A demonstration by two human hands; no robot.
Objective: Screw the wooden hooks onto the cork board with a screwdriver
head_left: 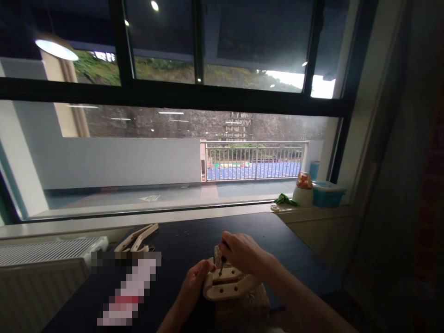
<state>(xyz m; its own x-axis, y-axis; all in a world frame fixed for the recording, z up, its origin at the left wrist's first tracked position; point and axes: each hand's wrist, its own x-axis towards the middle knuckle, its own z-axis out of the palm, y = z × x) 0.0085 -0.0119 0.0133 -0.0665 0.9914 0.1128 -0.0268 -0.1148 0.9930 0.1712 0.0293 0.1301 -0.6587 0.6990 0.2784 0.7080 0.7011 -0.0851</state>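
A pale wooden part [231, 284] with slots lies on a brown block [243, 305] on the dark table [180, 245]. My left hand [192, 289] grips the part's left end, fingers curled around it. My right hand [244, 254] is closed over a small screwdriver [221, 266] that stands upright with its tip on the wooden part.
Two more pale wooden pieces [138, 237] lie at the table's far left. A blurred pink and white patch [130, 286] covers something at the left. A white radiator [45, 252] sits to the left. On the window sill stand a white pot [303, 192], a blue box [328, 193] and something green [285, 200].
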